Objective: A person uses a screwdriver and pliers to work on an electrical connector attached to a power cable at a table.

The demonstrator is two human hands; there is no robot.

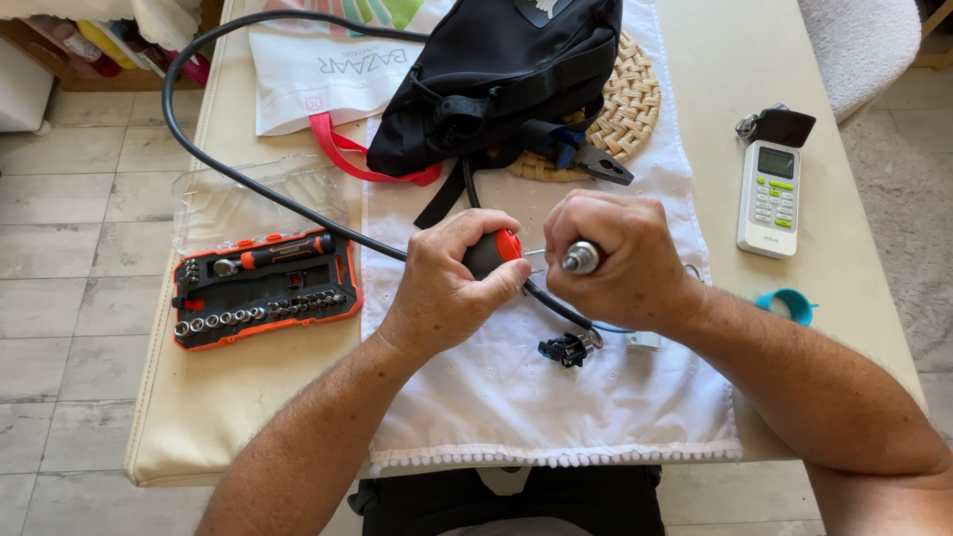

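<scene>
My left hand (449, 286) grips the black and red handle of a screwdriver (493, 251), whose thin shaft points right toward my right hand (617, 258). My right hand is closed around a small metal cylindrical part (582, 258), its round end showing between the fingers. A thick black cable (258, 186) runs from the far left of the table under my hands and ends at a black connector (565, 348) lying on the white cloth (536, 397).
An open orange and black bit and socket set (262, 290) lies at left with its clear lid (253, 201) behind. A black bag (506, 69) sits on a woven mat (630, 109) at the back. A white remote (768, 198), keys (774, 125) and a teal cap (788, 305) lie right.
</scene>
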